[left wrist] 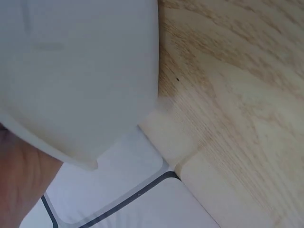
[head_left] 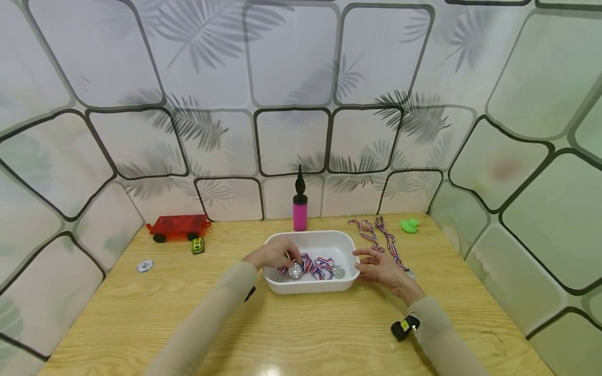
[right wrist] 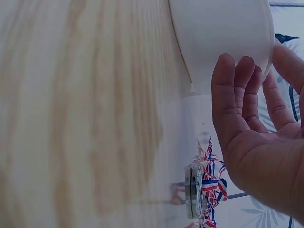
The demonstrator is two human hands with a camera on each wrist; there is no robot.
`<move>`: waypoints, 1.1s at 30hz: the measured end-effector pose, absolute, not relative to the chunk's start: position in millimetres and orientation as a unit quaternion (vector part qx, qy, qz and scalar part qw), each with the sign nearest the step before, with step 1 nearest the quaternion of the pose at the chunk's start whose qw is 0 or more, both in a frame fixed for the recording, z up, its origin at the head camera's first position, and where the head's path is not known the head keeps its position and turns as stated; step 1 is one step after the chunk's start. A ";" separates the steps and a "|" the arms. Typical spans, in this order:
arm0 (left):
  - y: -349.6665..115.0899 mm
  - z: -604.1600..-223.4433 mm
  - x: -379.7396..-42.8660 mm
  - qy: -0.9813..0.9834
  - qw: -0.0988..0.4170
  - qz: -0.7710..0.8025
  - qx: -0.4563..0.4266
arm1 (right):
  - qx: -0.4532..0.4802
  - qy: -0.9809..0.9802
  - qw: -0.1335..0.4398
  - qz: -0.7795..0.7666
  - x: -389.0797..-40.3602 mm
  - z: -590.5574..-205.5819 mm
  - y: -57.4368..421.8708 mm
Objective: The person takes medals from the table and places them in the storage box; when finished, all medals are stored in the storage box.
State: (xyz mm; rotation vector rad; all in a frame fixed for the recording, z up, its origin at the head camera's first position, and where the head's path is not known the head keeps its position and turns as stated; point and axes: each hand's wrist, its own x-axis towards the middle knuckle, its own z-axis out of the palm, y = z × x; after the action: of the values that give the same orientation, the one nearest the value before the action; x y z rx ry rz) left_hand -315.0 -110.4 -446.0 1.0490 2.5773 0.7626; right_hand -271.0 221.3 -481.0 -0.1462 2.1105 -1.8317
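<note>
Left hand (head_left: 276, 254), reaching down, pinches 1 medal (head_left: 294, 271); right hand (head_left: 384, 270) (fingers relaxed) touches tub (head_left: 308, 288).

Medals (head_left: 338, 271) lie in a tub (head_left: 310, 287) on the surface (head_left: 320, 334). A pump (head_left: 300, 215) stands behind it; left, a toy cart (head_left: 176, 225); right, more medals (head_left: 391, 245), then a duck (head_left: 410, 226).

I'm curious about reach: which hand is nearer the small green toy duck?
Right. The right hand is front-left of the duck; the left hand is farther left, over the white plastic tub.
</note>
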 end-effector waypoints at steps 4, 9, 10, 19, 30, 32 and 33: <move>-106.6 -445.5 -314.1 0.887 0.148 0.253 0.357 | -0.051 0.749 0.170 -0.638 -271.0 -480.2 222.0; -104.3 -445.7 -314.2 0.889 0.140 0.251 0.358 | -0.048 0.752 0.171 -0.635 -270.3 -479.4 222.1; -104.1 -445.8 -314.4 0.892 0.131 0.246 0.355 | -0.047 0.752 0.171 -0.635 -270.2 -479.1 222.0; -117.3 -440.6 -316.1 0.897 0.094 0.291 0.319 | -0.045 0.755 0.168 -0.632 -272.6 -479.0 221.7; -139.6 -440.2 -310.9 0.866 0.028 0.395 0.306 | -0.055 0.743 0.173 -0.644 -273.4 -480.3 222.0; -142.6 -442.0 -308.9 0.868 0.016 0.402 0.292 | -0.058 0.742 0.173 -0.646 -273.5 -480.5 222.3; -144.1 -442.6 -307.8 0.869 0.011 0.406 0.285 | -0.059 0.740 0.173 -0.647 -273.5 -480.4 222.4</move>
State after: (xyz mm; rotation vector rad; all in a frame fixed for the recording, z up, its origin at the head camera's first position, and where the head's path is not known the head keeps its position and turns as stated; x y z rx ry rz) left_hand -307.8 -144.1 -442.6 0.8877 2.7087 1.2652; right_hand -273.5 222.4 -480.4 -0.1661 2.1001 -1.8365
